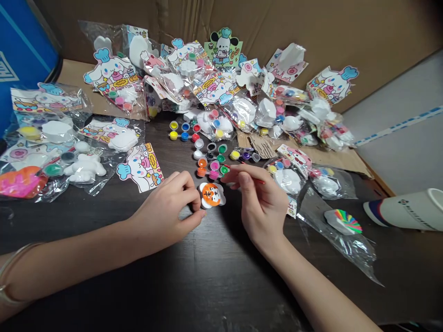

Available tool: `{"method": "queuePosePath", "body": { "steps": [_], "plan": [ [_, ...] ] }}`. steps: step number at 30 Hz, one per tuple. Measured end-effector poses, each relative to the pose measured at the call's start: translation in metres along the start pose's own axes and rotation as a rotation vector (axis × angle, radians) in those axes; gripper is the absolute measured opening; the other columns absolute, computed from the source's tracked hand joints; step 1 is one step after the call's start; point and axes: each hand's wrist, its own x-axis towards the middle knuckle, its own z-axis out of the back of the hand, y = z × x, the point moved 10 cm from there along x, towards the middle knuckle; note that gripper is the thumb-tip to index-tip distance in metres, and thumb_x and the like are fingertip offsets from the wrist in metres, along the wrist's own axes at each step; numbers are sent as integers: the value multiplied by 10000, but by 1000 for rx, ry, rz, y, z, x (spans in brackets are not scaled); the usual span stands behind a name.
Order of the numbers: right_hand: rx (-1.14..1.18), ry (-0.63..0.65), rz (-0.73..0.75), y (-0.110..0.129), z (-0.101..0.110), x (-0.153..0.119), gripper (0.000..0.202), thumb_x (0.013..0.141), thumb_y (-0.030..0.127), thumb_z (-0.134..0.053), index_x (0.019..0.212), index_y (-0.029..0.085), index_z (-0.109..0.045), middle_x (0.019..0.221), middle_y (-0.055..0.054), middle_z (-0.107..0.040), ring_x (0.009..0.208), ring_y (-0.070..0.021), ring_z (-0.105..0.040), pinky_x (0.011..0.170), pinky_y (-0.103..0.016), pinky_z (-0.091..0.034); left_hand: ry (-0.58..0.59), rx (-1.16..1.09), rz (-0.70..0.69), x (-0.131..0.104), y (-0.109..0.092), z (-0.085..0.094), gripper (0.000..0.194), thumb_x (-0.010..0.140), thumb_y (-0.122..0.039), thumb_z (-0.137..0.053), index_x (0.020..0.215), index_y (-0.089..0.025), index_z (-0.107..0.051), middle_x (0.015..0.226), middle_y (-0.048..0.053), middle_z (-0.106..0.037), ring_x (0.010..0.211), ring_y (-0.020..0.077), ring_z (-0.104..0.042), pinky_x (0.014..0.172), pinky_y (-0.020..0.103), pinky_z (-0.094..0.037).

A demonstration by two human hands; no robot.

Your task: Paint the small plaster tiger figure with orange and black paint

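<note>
A small figurine (212, 195) with an animal face painted orange, white and black lies on the dark table. My left hand (173, 203) is closed at its left edge, the bent fingers and thumb steadying it. On the other side, my right hand (263, 205) pinches a thin red paintbrush (259, 181); its bristles are hard to make out. The right fingers hover close to the green paint pot (224, 170). Just beyond the figurine stand open paint pots, among them an orange pot (201, 171) and a pink pot (214, 174).
Bagged white figurines (86, 168) with printed cards crowd the left and back. A loose card (140, 168) lies beside my left hand. At right are a rainbow-painted piece (344, 222) on plastic and a paper cup (404, 212) on its side. Cardboard (304, 18) stands behind.
</note>
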Motion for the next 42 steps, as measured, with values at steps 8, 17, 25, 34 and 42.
{"method": "queuePosePath", "body": {
  "steps": [8, 17, 25, 34, 42],
  "plan": [
    [-198, 131, 217, 23, -15, -2, 177, 934, 128, -468, 994, 220, -607, 858, -28, -701, 711, -126, -681, 632, -247, -536, -8, 11, -138, -3, -16, 1, 258, 859, -159, -515, 659, -172, -678, 688, 3, -485, 664, 125, -458, 594, 253, -373],
    [9, -6, 36, 10, 3, -1, 172, 950, 216, -472, 936, 212, -643, 720, 7, -643, 529, -89, -556, 484, -222, -448, -232, 127, -30, -4, -2, 22, 289, 866, -131, -491, 589, -146, -572, 672, -1, -486, 651, 121, -473, 599, 251, -372],
    [72, 69, -23, 9, -5, 1, 228, 926, 187, -508, 722, 191, -609, 642, 21, -617, 581, -87, -559, 517, -208, -419, -87, 179, 75, -1, 8, 6, 276, 753, -253, -682, 968, -103, -597, 856, 51, -552, 803, 215, -540, 671, 323, -443],
    [59, 78, 0, 10, -9, -2, 179, 912, 131, -493, 771, 194, -582, 636, 39, -583, 565, -70, -552, 509, -178, -420, -72, 225, 16, -2, 5, 4, 251, 774, -202, -657, 999, -106, -604, 855, 46, -560, 825, 224, -544, 715, 340, -461],
    [51, 114, 24, 15, -14, -3, 191, 913, 127, -481, 757, 190, -570, 633, 31, -579, 557, -77, -547, 503, -189, -422, -50, 281, -20, -1, 1, 1, 350, 784, -215, -668, 1097, -72, -607, 828, 48, -561, 784, 222, -524, 697, 343, -461]
  ]
}}
